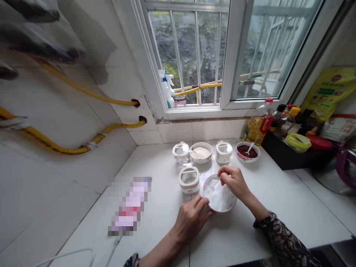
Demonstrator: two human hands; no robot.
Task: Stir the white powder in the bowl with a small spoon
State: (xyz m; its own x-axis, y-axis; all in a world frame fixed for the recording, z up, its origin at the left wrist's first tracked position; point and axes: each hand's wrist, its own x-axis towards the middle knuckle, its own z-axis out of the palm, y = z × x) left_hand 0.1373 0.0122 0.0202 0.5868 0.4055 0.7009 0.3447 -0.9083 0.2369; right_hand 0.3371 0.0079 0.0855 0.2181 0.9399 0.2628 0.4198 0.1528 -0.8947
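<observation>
My left hand (192, 216) grips the near left rim of a bowl (222, 211) filled with white, grainy powder (222, 197). With pinched fingers, my right hand (231, 180) holds a small clear spoon (213, 187), its scoop down in the powder at the bowl's left side. Just left of the bowl stands a clear seasoning jar (189, 180) with a white-framed lid. Behind are a second jar (181, 152), a bowl of off-white grains (200, 152) with a spoon, and a third jar (224, 152).
A bowl of dark red bits (248, 152) with a spoon stands at the back right. Past it are an oil bottle (255, 128) and a black rack (280, 152) of condiments. A blurred-out pinkish object (130, 207) with a cable lies left. A window (194, 55) is behind.
</observation>
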